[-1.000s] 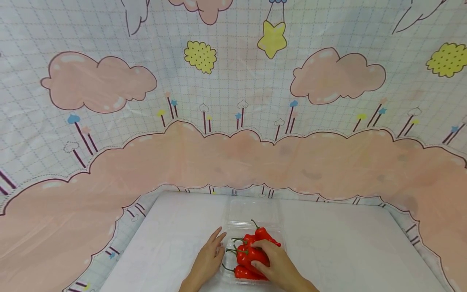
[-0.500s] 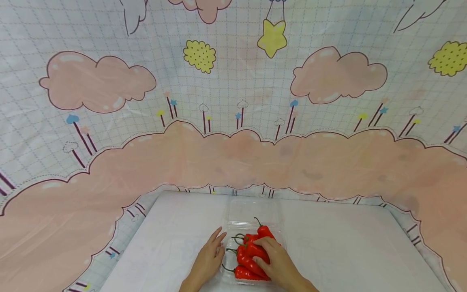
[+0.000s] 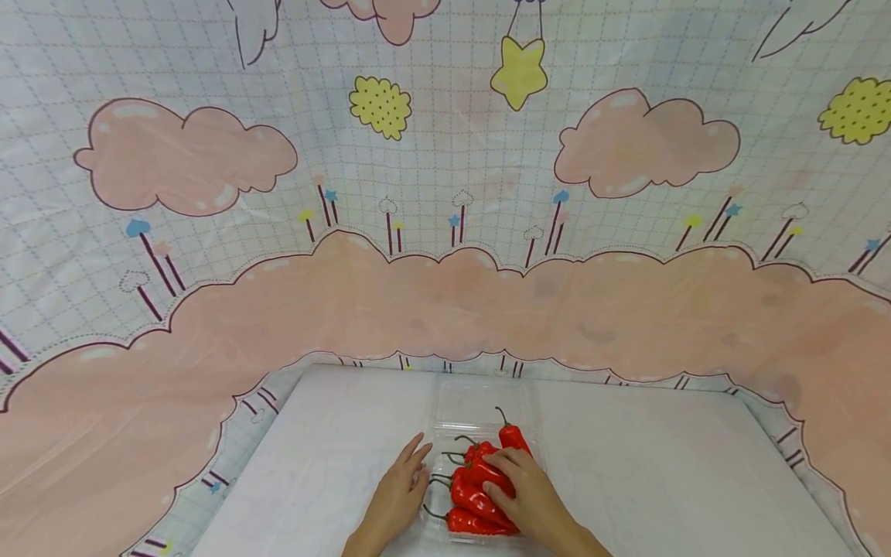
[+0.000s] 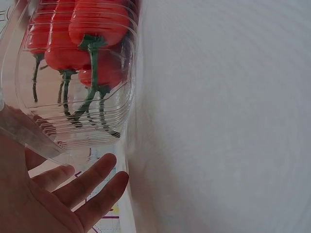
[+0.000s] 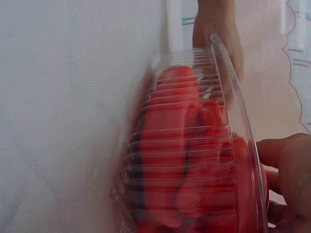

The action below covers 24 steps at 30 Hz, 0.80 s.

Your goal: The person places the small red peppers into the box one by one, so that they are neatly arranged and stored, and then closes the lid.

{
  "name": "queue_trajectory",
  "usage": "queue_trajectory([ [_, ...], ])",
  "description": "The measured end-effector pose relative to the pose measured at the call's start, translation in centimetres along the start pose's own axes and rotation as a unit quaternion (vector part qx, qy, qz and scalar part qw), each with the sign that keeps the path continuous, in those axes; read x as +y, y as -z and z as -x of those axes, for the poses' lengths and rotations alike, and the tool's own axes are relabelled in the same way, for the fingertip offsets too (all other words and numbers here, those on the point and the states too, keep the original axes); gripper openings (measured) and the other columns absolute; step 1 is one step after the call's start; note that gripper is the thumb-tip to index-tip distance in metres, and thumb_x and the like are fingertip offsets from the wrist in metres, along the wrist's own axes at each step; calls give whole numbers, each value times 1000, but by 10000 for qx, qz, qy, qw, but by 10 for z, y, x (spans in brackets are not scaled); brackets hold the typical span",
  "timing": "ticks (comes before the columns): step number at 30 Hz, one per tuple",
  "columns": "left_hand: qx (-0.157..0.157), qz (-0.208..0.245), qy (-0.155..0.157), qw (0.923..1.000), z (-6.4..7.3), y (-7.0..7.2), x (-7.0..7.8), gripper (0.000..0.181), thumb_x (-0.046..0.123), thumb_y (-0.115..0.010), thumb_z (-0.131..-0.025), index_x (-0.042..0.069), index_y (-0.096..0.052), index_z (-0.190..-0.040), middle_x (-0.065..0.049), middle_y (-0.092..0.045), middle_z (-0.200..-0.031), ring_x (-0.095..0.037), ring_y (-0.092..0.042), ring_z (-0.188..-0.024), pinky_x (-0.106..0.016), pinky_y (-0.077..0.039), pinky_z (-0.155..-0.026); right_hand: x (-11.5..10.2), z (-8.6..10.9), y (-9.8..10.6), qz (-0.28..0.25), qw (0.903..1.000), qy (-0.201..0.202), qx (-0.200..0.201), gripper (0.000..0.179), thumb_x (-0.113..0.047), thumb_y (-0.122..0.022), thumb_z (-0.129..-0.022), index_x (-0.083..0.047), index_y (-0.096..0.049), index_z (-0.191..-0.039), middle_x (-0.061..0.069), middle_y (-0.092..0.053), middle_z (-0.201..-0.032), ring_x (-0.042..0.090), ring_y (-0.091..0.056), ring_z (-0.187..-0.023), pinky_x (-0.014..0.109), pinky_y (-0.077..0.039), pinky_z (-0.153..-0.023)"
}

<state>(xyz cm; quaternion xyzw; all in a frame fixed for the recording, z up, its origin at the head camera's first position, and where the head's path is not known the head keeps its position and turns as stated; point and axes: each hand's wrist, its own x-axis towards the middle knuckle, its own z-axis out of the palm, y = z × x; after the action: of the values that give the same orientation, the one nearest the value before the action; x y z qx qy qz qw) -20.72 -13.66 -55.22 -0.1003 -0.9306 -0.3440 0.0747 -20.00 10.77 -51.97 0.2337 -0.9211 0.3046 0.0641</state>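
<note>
Several red chili peppers (image 3: 480, 495) with green stems lie heaped in a clear plastic clamshell box (image 3: 487, 404), its lid folded back. My right hand (image 3: 532, 491) reaches over the box's right side and holds a red pepper (image 3: 493, 476) on top between thumb and fingers. One pepper (image 3: 513, 438) at the back right points its stem away from me. My left hand (image 3: 398, 489) stands at the box's left side, fingers spread and loosely extended. In the left wrist view, its fingertips lie below the ribbed wall, with pepper stems (image 4: 94, 73) showing through the plastic.
The box rests on a white tabletop (image 3: 640, 464). A cloth (image 3: 445, 302) printed with pink clouds and stars hangs behind the table and along its sides.
The back-right pepper has shifted away and to the right. Peppers and stems under my right hand have moved slightly, and that hand has edged right. My left hand stays in place.
</note>
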Motion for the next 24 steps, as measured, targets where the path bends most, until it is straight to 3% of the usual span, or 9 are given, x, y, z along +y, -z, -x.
queue_trajectory([
  [5, -27, -13, 12, 10000, 0, 0, -1, 42, 14, -56, -96, 6, -55, -138, -9, -43, -153, -21, -66, -108, -44, -55, -88, 1, 1, 0, -39, 9999, 87, 31, 37, -24, -71, -89, -13, -67, -124, -3, -60, -111, 19, -58, -105, 43, -57, -89],
  [13, -66, 79, 23, 9999, 0, 0, -2, 43, 14, -56, -96, 5, -54, -138, -10, -43, -153, -22, -66, -108, -44, -55, -88, 2, -4, 0, -349, 9982, -295, -394, 39, -27, -73, -88, -16, -66, -124, -2, -62, -116, 23, -57, -113, 43, -58, -88],
  [24, -52, 72, -13, 10000, 0, 1, -2, 43, 13, -56, -96, 5, -54, -138, -10, -43, -153, -21, -66, -109, -44, -55, -90, 4, -1, 7, -417, 9983, -366, -193, 33, -24, -74, -86, -19, -67, -117, -4, -62, -116, 23, -59, -111, 45, -57, -89],
])
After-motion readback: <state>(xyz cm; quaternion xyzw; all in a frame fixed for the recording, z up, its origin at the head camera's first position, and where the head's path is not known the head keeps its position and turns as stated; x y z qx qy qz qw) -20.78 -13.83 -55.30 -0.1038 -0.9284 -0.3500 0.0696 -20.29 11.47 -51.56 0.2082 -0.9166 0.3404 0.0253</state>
